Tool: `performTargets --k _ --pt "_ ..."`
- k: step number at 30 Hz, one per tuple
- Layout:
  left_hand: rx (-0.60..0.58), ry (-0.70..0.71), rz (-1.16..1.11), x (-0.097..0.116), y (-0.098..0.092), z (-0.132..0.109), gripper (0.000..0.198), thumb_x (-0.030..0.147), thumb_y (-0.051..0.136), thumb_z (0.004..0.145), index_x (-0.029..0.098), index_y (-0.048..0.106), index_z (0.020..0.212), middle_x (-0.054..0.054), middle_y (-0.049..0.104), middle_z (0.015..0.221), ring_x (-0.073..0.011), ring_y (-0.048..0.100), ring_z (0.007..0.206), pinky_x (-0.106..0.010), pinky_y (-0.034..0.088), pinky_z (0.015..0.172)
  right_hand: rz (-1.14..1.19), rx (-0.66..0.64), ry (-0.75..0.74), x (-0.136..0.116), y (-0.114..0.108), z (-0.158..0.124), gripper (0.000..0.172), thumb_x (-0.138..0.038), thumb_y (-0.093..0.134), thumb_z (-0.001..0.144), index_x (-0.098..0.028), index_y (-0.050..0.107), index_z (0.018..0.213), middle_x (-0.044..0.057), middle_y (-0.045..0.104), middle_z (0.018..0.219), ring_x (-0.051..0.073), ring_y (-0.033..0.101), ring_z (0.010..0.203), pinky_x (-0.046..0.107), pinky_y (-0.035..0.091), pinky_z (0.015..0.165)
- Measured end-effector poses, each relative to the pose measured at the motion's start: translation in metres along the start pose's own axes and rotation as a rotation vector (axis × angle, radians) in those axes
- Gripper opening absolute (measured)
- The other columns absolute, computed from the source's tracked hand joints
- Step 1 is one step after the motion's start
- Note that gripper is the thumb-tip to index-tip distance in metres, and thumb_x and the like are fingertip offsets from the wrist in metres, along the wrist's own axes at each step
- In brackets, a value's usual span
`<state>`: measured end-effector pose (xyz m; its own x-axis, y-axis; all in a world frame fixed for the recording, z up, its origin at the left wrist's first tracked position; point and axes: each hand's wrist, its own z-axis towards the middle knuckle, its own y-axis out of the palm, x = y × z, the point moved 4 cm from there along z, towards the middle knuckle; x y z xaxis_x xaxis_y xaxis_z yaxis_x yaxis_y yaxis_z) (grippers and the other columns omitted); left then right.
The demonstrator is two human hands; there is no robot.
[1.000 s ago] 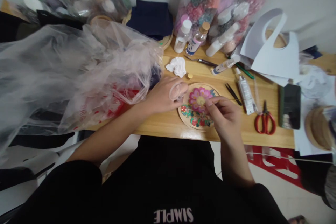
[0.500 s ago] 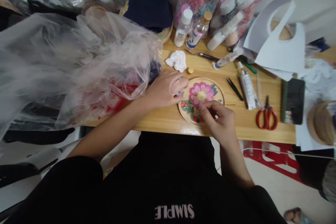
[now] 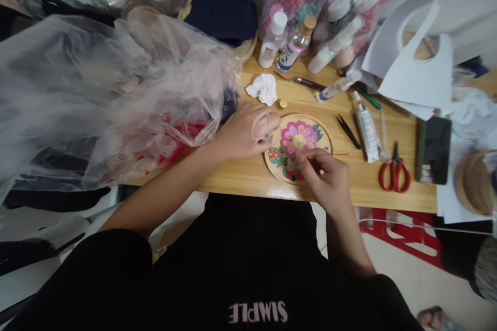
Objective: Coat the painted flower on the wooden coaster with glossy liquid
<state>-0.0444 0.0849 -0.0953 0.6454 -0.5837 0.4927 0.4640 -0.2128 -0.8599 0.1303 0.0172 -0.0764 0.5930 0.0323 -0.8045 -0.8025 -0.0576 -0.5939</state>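
A round wooden disc [image 3: 272,173] lies near the table's front edge, bearing a pink flower [image 3: 298,135] with a yellow centre and smaller red and green flower shapes. At its upper left, my left hand [image 3: 248,132] is closed around a clear round thing [image 3: 261,126], like a small transparent container. From the right, my right hand [image 3: 328,173] reaches over the disc with thumb and forefinger pinched at the flower's lower edge. Whatever sits in that pinch is hidden. Just beyond the right hand, a thin brown stick [image 3: 342,154] points right; I cannot tell whether it is held.
Behind the disc are a gold cap [image 3: 282,104], crumpled tissue [image 3: 263,88] and several bottles [image 3: 291,50]. To the right lie black tweezers [image 3: 348,132], a glue tube [image 3: 368,132], red-handled scissors [image 3: 395,173] and a phone [image 3: 434,150]. Plastic bags [image 3: 155,77] crowd the left.
Both hands keep nearly the same position and hold. The whole view has shifted very slightly; nothing on the table has visibly moved.
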Motion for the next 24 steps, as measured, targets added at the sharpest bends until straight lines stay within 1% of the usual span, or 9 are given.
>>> performTargets --k 3,6,8,11,14,17,20,24 --pt "0.002 0.000 -0.006 0.000 0.000 0.000 0.010 0.021 0.051 0.083 0.016 0.059 0.087 -0.006 0.062 0.090 -0.0229 0.060 0.094 -0.037 0.047 0.086 0.009 -0.003 0.012 0.001 -0.001 0.000 0.018 -0.030 0.062 0.086 -0.018 0.067 0.074 0.001 0.067 0.063 0.009 0.055 0.049 0.022 0.040 0.046" --pt "-0.007 -0.015 -0.015 0.000 0.000 0.000 0.012 0.020 0.051 0.082 0.016 0.060 0.088 -0.007 0.062 0.091 -0.0234 0.060 0.095 -0.038 0.047 0.087 0.009 0.030 0.009 0.001 -0.005 -0.001 0.018 -0.030 0.063 0.086 -0.018 0.068 0.073 0.001 0.067 0.064 0.009 0.053 0.048 0.022 0.039 0.045" --pt "-0.015 -0.035 -0.038 -0.001 0.000 0.000 0.013 0.021 0.053 0.081 0.017 0.061 0.090 -0.007 0.063 0.092 -0.0233 0.059 0.097 -0.038 0.047 0.090 0.013 0.073 0.009 0.000 -0.009 -0.002 0.018 -0.031 0.063 0.086 -0.019 0.068 0.073 0.000 0.065 0.062 0.009 0.050 0.047 0.023 0.038 0.044" --pt "-0.014 -0.070 -0.086 -0.003 0.000 -0.001 0.013 0.022 0.056 0.080 0.018 0.062 0.090 -0.006 0.063 0.092 -0.0225 0.059 0.097 -0.039 0.047 0.094 0.038 0.178 -0.011 -0.004 -0.013 -0.001 0.017 -0.032 0.064 0.086 -0.020 0.068 0.075 -0.001 0.063 0.060 0.010 0.050 0.048 0.024 0.039 0.045" --pt "-0.011 -0.042 -0.102 -0.002 0.000 -0.002 0.012 0.022 0.057 0.080 0.018 0.062 0.090 -0.006 0.063 0.090 -0.0222 0.060 0.097 -0.038 0.047 0.092 0.034 0.246 -0.062 -0.012 -0.012 0.005 0.018 -0.032 0.062 0.088 -0.021 0.067 0.075 0.001 0.065 0.064 0.012 0.054 0.052 0.025 0.043 0.047" --pt "0.018 -0.020 -0.095 -0.001 0.000 -0.002 0.013 0.029 0.056 0.085 0.017 0.061 0.088 -0.005 0.062 0.088 -0.0208 0.060 0.094 -0.037 0.048 0.090 0.000 0.218 -0.140 -0.021 -0.004 0.015 0.017 -0.032 0.060 0.089 -0.021 0.067 0.077 0.002 0.069 0.069 0.013 0.057 0.055 0.026 0.045 0.050" --pt "0.039 0.021 -0.042 0.000 -0.001 -0.002 0.015 0.030 0.053 0.088 0.017 0.060 0.086 -0.004 0.061 0.086 -0.0192 0.059 0.090 -0.035 0.048 0.087 -0.055 0.178 -0.215 -0.027 0.003 0.026 0.014 -0.029 0.059 0.090 -0.021 0.068 0.083 0.003 0.071 0.074 0.012 0.059 0.055 0.026 0.046 0.052" --pt "0.054 0.076 0.020 0.004 -0.003 -0.002 0.020 0.030 0.048 0.091 0.016 0.060 0.083 -0.004 0.059 0.081 -0.0184 0.058 0.083 -0.033 0.047 0.079 -0.192 0.148 -0.344 -0.030 0.006 0.034 0.013 -0.023 0.056 0.091 -0.020 0.067 0.085 0.004 0.074 0.079 0.013 0.063 0.060 0.026 0.047 0.056"
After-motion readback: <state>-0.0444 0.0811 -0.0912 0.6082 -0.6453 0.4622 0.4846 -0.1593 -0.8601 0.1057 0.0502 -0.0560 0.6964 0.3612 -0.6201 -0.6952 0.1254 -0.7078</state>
